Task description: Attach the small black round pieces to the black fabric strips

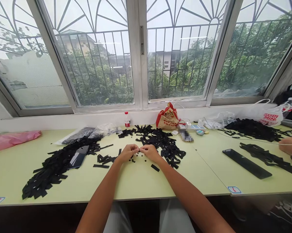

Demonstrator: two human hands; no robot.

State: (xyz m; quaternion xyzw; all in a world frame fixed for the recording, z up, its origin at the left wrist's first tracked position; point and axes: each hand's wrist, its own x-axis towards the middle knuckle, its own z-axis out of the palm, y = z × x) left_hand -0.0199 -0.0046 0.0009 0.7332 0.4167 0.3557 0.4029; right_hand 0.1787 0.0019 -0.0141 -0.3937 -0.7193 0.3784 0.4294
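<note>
My left hand [128, 153] and my right hand [149, 152] meet fingertip to fingertip above the middle of the table. Both are pinched around something small and dark between them, too small to make out. Below them several small black rings [133, 160] lie scattered on the tabletop. A single black strip [155, 167] rests just right of my right wrist. To the left of my left hand is a small group of black strips [105, 159]. A big pile of black strips [164, 142] spreads behind and right of my hands.
A long heap of black strips [51, 166] with a phone [79, 157] on it lies left. Behind stand a red-capped bottle [127, 119] and a paper bag [167, 118]. At right are a black flat object [246, 163] and another person's hand [290, 144].
</note>
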